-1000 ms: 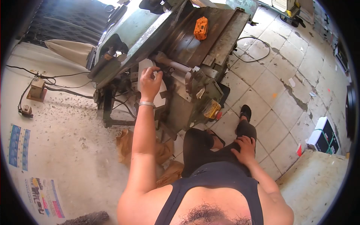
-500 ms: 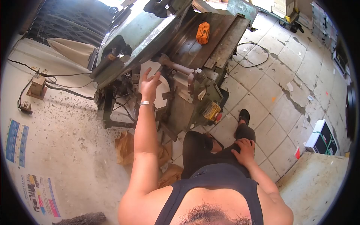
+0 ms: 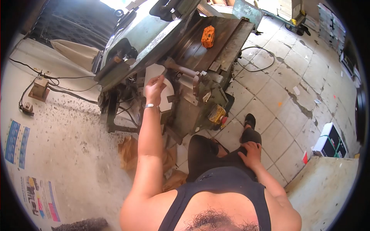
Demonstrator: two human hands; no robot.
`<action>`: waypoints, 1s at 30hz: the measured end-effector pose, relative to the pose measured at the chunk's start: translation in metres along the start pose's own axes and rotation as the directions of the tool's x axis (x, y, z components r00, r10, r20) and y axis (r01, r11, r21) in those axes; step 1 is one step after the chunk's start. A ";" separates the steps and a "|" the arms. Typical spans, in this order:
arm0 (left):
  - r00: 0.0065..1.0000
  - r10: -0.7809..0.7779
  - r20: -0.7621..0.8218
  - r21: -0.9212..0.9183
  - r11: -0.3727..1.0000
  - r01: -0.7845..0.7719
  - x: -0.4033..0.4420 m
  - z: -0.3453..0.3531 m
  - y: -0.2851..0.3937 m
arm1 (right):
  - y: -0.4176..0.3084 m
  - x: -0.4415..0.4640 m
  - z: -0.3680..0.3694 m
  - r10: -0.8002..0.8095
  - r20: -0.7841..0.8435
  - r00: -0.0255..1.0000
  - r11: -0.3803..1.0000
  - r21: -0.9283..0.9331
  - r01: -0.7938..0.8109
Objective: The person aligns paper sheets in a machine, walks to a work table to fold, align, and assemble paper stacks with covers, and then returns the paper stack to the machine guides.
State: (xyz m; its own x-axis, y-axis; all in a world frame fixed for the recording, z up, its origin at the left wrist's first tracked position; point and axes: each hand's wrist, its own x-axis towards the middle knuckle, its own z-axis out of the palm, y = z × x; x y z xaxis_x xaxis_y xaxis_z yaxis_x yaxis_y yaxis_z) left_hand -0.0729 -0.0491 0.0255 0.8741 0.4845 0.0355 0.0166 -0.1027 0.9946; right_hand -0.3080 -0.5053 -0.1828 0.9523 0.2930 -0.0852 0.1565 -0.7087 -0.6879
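Note:
My left hand [image 3: 154, 90], with a silver bracelet at the wrist, reaches to the machine over a white sheet [image 3: 155, 71]. Its fingers are drawn together in front of the sheet. Whether they grip its edge or something small is hidden. The sheet lies in the opening of a large, worn green metal machine [image 3: 148, 42], beside a metal handle bar [image 3: 183, 69]. Down at the right, my right hand [image 3: 251, 154] rests open on my thigh, fingers spread over the black trousers [image 3: 204, 158].
An orange case-like object [image 3: 208, 36] lies on the machine's metal bed. A red button [image 3: 224, 119] sits low on its near side. Brown paper bags [image 3: 128, 152] are below my left arm. A cable loop [image 3: 256, 70] lies on the tiled floor, and a strapped box [image 3: 330, 141] stands right.
The fingers of my left hand, spread half a second ago, have closed together over the white sheet. My right hand stays on my thigh.

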 end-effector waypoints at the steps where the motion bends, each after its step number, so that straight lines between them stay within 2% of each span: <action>1: 1.000 -0.007 -0.006 -0.043 0.999 0.007 0.002 -0.010 -0.003 | 0.001 0.000 0.000 0.002 -0.003 1.000 1.000 0.005 -0.002; 4: 1.000 -0.015 -0.027 -0.169 0.986 0.010 -0.001 -0.028 -0.004 | 0.002 -0.002 0.000 0.001 -0.015 1.000 1.000 0.010 -0.001; 11: 0.997 0.063 0.053 -0.041 0.997 -0.061 -0.009 -0.023 0.004 | 0.002 -0.002 0.004 -0.016 -0.007 1.000 1.000 0.021 0.016; 13: 0.995 0.065 0.080 0.015 0.998 -0.067 -0.030 -0.007 0.026 | -0.001 -0.002 0.005 -0.014 -0.002 1.000 1.000 0.015 0.014; 16: 0.983 0.180 0.034 0.143 0.973 -0.183 -0.056 -0.002 0.042 | 0.002 -0.003 0.015 -0.054 -0.073 0.996 0.999 -0.003 0.054; 17: 0.959 0.279 0.047 0.160 0.946 -0.283 -0.064 -0.005 0.039 | 0.004 -0.004 0.018 -0.075 -0.106 0.991 0.997 -0.012 0.074; 20: 0.849 0.527 0.043 0.190 0.830 -0.524 -0.108 -0.018 0.031 | 0.003 -0.005 0.016 -0.075 -0.094 0.993 0.997 -0.014 0.074; 22: 0.780 0.623 0.066 0.338 0.721 -0.605 -0.162 -0.021 0.033 | 0.002 -0.005 0.018 -0.088 -0.071 0.994 0.995 -0.054 0.084; 24: 0.723 0.665 0.187 0.307 0.659 -0.686 -0.204 -0.033 0.005 | 0.006 -0.003 0.022 -0.119 -0.030 0.992 0.988 -0.103 0.115; 26: 0.682 0.641 0.353 0.349 0.586 -0.731 -0.247 -0.042 -0.028 | 0.010 0.000 0.027 -0.121 0.015 0.993 0.979 -0.161 0.122; 28: 0.645 0.547 0.534 0.315 0.579 -0.752 -0.278 -0.049 -0.065 | -0.001 0.003 0.026 -0.085 0.078 0.993 0.977 -0.188 0.098; 30: 0.664 0.356 0.658 0.321 0.666 -0.674 -0.307 -0.054 -0.090 | -0.012 0.000 0.024 -0.088 0.092 0.992 0.964 -0.245 0.108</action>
State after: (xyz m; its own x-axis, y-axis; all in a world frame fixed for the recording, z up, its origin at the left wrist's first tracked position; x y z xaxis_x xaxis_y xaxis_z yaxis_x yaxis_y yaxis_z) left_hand -0.3694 -0.1418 -0.0698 0.9056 -0.2861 0.3130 -0.4225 -0.6733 0.6068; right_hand -0.3163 -0.4812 -0.1919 0.9068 0.4118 -0.0900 0.3179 -0.8083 -0.4956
